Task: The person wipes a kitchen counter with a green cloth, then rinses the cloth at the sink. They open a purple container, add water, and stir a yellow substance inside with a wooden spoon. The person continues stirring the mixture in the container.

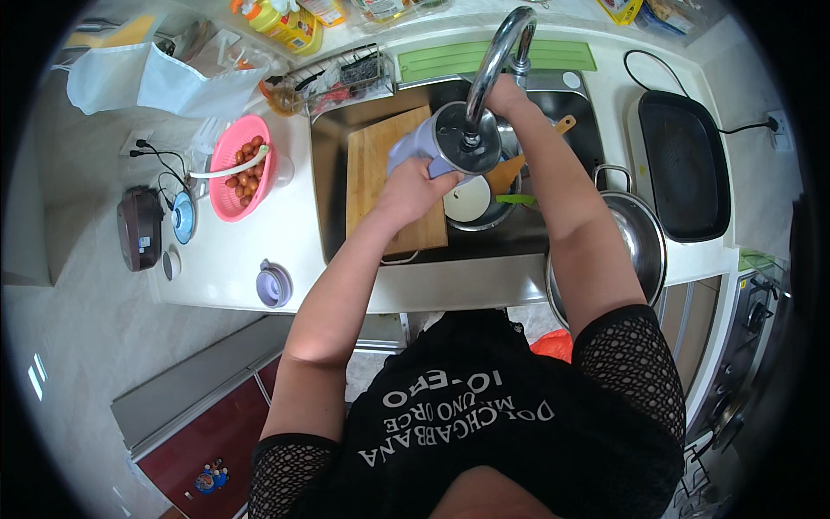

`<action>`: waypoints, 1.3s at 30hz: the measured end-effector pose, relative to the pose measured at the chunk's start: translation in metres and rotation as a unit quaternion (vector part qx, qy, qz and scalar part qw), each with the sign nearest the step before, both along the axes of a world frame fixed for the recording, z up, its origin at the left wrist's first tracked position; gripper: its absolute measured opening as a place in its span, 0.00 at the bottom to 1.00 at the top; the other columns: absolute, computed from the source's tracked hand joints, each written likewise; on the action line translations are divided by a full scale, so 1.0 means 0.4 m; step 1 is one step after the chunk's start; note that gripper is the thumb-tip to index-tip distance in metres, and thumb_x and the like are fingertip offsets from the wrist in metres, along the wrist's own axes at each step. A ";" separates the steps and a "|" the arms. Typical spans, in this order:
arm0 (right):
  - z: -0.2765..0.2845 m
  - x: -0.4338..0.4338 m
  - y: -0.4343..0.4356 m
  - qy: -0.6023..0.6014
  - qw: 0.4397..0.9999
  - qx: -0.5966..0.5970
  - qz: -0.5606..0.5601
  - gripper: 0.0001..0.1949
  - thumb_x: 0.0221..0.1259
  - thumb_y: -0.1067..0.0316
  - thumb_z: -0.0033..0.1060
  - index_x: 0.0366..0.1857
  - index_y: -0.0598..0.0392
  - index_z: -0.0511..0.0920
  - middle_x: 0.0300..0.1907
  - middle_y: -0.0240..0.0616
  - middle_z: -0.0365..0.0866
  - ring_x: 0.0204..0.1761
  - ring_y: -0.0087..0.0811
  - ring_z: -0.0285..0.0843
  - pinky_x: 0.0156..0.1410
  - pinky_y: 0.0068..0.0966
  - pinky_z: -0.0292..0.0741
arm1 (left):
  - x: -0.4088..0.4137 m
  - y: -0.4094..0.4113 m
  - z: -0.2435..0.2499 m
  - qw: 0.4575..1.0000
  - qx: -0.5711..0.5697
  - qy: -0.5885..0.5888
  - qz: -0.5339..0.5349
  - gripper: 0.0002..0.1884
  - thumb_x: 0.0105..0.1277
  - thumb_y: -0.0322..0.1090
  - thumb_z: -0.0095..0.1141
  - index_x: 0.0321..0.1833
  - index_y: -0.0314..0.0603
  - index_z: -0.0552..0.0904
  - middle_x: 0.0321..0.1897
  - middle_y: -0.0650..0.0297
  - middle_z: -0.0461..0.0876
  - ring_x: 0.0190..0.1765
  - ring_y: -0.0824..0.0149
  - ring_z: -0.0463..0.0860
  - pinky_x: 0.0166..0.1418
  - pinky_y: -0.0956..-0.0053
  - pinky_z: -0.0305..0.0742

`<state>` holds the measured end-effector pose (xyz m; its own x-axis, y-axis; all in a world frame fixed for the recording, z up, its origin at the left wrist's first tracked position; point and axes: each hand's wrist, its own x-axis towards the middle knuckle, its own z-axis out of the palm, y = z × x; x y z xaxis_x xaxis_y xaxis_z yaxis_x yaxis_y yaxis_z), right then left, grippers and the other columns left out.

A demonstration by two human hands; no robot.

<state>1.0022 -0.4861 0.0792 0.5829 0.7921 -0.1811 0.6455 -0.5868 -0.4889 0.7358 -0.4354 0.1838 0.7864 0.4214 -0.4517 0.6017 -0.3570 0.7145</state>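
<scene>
My left hand (415,191) grips the handle of a lavender jug (415,144) with a dark, shiny interior. The jug is held above the sink (532,240), its mouth under the spout of a chrome faucet (496,55). My right hand (507,96) reaches behind the spout beside the faucet's base; its fingers are hidden, so what it touches cannot be seen. Below the jug, a wooden cutting board (369,188) leans in the sink's left side. Next to it are a pale bowl (468,200), a wooden spatula (506,175) and a green-handled utensil (515,199).
A lavender lid (273,285) lies on the left counter. Farther back stands a pink basket (220,202) of small reddish-brown fruits. To the right are a steel pot (639,240) at the counter edge and a black electric griddle (684,165). A wire rack (350,78) sits behind the sink.
</scene>
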 end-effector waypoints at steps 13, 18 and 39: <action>-0.061 0.033 -0.020 0.032 0.997 0.044 0.049 0.10 0.58 0.61 0.71 0.35 0.57 0.88 0.41 0.53 0.87 0.47 0.51 0.86 0.56 0.43 0.80 | 0.023 -0.018 0.060 0.998 0.016 0.060 -0.009 0.23 0.64 0.50 0.64 0.46 0.34 0.87 0.36 0.49 0.89 0.44 0.53 0.89 0.51 0.63 0.79; -0.046 -0.012 0.007 -0.016 0.996 0.080 -0.027 0.11 0.62 0.61 0.67 0.39 0.57 0.86 0.45 0.53 0.86 0.49 0.53 0.84 0.56 0.45 0.79 | 0.002 0.003 0.048 0.999 0.028 0.030 0.001 0.23 0.64 0.51 0.64 0.47 0.34 0.87 0.36 0.50 0.89 0.44 0.53 0.89 0.50 0.63 0.80; -0.151 -0.364 -0.193 0.310 0.829 0.323 -0.337 0.10 0.67 0.64 0.58 0.35 0.61 0.82 0.23 0.35 0.81 0.26 0.27 0.83 0.30 0.26 0.77 | -0.316 0.018 0.136 0.962 0.022 -0.093 0.255 0.18 0.65 0.44 0.68 0.39 0.30 0.86 0.27 0.66 0.84 0.32 0.77 0.78 0.38 0.75 0.74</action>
